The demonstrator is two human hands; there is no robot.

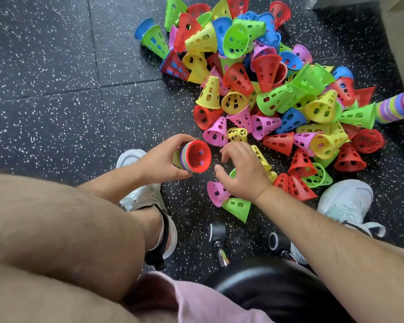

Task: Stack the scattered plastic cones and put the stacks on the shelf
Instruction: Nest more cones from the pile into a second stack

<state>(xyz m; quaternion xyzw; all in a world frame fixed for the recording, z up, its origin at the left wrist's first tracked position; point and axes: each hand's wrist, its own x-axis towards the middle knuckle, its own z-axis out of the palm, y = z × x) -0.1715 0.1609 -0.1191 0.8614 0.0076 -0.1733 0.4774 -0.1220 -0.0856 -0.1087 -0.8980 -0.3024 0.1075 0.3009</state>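
The stack of cones (197, 156) lies sideways in the left hand (161, 159), which wraps around its rims; its long axis runs about level, wide red mouth facing the right hand (243, 176), probably so the next cone slides in. That hand's fingers (233, 150) are apart and bent, holding nothing, just above loose cones (216, 192); the pile (266, 78) spreads beyond the fingertips.

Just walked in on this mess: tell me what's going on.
A seated person is stacking cones. The left hand grips a short nested stack, red at its mouth. The right hand reaches over loose cones by the feet, holding nothing visibly. Most cones lie heaped on the floor; one long stack lies at right.
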